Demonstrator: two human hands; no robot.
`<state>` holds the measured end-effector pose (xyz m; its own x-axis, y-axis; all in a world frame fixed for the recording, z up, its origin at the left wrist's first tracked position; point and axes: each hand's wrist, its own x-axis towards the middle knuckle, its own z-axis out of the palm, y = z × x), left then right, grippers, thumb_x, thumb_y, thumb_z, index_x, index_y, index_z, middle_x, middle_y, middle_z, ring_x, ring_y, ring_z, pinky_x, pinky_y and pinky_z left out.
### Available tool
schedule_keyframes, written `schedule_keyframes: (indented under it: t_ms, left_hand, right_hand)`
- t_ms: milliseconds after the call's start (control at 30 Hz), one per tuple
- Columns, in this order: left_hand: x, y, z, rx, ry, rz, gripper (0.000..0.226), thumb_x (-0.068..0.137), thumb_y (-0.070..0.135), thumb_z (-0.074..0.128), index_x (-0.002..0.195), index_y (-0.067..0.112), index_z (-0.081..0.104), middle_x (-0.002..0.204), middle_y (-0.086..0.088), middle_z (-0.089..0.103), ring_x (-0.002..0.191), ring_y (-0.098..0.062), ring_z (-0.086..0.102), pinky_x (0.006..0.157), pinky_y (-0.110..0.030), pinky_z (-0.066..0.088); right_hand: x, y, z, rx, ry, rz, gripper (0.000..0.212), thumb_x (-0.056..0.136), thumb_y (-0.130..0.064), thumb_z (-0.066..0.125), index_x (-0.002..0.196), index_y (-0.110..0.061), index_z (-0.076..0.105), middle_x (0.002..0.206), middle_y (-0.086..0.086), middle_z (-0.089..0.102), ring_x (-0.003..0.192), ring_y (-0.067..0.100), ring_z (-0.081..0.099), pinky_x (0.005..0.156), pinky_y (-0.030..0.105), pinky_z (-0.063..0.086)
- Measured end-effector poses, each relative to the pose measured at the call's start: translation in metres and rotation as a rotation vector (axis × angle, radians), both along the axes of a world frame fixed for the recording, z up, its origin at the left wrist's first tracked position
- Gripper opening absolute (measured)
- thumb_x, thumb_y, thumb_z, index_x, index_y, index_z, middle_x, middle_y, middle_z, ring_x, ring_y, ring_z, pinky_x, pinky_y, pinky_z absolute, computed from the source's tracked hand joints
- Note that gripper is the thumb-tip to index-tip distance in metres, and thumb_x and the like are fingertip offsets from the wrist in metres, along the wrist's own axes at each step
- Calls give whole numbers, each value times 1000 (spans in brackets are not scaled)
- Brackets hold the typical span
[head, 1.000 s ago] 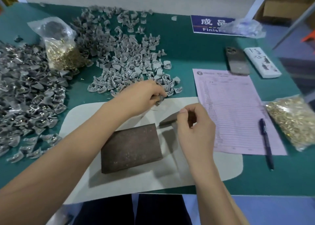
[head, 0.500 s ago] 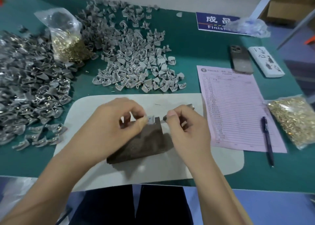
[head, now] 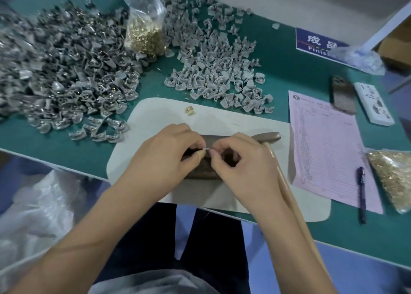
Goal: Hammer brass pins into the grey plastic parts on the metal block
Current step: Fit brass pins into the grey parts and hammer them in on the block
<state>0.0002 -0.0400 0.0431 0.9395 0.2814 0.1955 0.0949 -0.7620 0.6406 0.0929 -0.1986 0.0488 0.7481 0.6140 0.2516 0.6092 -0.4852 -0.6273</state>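
A green table (head: 278, 55) fills the head view, with a pale mat (head: 222, 120) at its near edge. A blue sign (head: 315, 41) at the back shows two Chinese characters and "Finis", its end covered by a crumpled clear bag (head: 358, 58). A pink form (head: 327, 142) with a pen (head: 361, 193) on it lies to the right, its print too small to read; a phone (head: 342, 97) and a white power strip (head: 374, 103) lie behind it. Heaps of grey parts (head: 213, 71), a darker heap (head: 57, 75) and two bags of brass pins (head: 144, 33) (head: 393, 178) surround the mat. A few loose pins (head: 189, 110) sit on the mat. The metal block (head: 206, 160) lies on the mat, mostly covered by both hands. The left hand (head: 164, 158) pinches a small grey part (head: 206, 149) over the block. The right hand (head: 242, 162) pinches beside it, its pin too small to make out. A hammer (head: 270, 136) lies just behind the right hand.
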Motion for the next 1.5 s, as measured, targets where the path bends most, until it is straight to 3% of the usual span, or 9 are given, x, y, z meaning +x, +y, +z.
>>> schedule_keyframes:
  t_ms: [300, 500, 633, 767, 1067, 1333, 1400, 1467, 1500]
  left_hand:
    - [1, 0, -9, -27, -40, 32, 12, 86, 22, 71, 97, 26, 66, 91, 13, 57, 87, -8, 47, 75, -40, 49]
    - [-1, 1, -12, -63, -71, 43, 11, 88, 22, 71, 97, 28, 69, 90, 15, 57, 86, -5, 48, 75, -37, 48]
    - [-1, 3, -10, -115, -44, 70, 11, 87, 27, 72, 96, 33, 72, 93, 17, 55, 86, -2, 53, 74, -30, 49]
    - [-1, 2, -8, -96, -23, 79, 9, 88, 30, 72, 95, 35, 72, 92, 16, 55, 87, -2, 52, 73, -33, 50]
    - [0, 1, -7, -79, -15, 88, 7, 89, 32, 72, 94, 36, 72, 89, 16, 55, 86, -2, 51, 72, -33, 49]
    - [-1, 1, -8, -78, -30, 83, 7, 88, 30, 72, 93, 34, 72, 89, 15, 56, 86, -5, 53, 73, -36, 50]
    - [-1, 2, -9, -70, -28, 85, 5, 89, 31, 72, 92, 34, 73, 88, 15, 57, 85, -6, 53, 73, -36, 50]
    - [0, 2, -9, -75, -28, 89, 3, 89, 32, 73, 89, 35, 73, 86, 15, 57, 84, -5, 54, 71, -34, 49]
    - [0, 3, -9, -74, -27, 91, 3, 89, 34, 73, 88, 36, 73, 85, 16, 57, 84, -4, 54, 70, -33, 49]
  right_hand:
    - [5, 9, 17, -196, -80, 108, 2, 87, -25, 70, 88, -26, 72, 78, -11, 57, 82, 12, 54, 70, 40, 50]
    - [3, 9, 5, -52, -39, 59, 8, 82, -16, 76, 81, -23, 73, 73, -11, 57, 68, 6, 46, 62, 28, 43]
    - [-1, 11, -9, 64, 28, 15, 12, 81, -11, 76, 77, -22, 71, 74, -9, 59, 66, 10, 50, 61, 33, 46]
    - [-1, 11, -15, 110, 34, 5, 10, 81, -16, 73, 77, -25, 70, 72, -10, 56, 67, 12, 52, 61, 32, 45]
    - [6, 8, -6, 71, 96, 87, 19, 82, -9, 74, 71, -25, 71, 63, -6, 52, 60, 11, 45, 59, 22, 33]
    - [6, 6, 0, 33, 85, 110, 16, 84, -12, 76, 75, -25, 75, 64, -8, 54, 63, 11, 50, 61, 20, 36]
    - [11, -2, 4, 135, 175, 49, 8, 87, -19, 78, 85, -27, 80, 76, -11, 67, 74, 9, 60, 68, 16, 42]
    - [21, -18, 4, 206, 189, -153, 3, 90, -30, 75, 89, -33, 76, 87, -12, 71, 84, 7, 63, 72, 22, 47]
    - [27, -28, 1, 134, 141, -273, 3, 92, -36, 72, 89, -36, 71, 89, -13, 68, 86, 7, 62, 71, 27, 47]
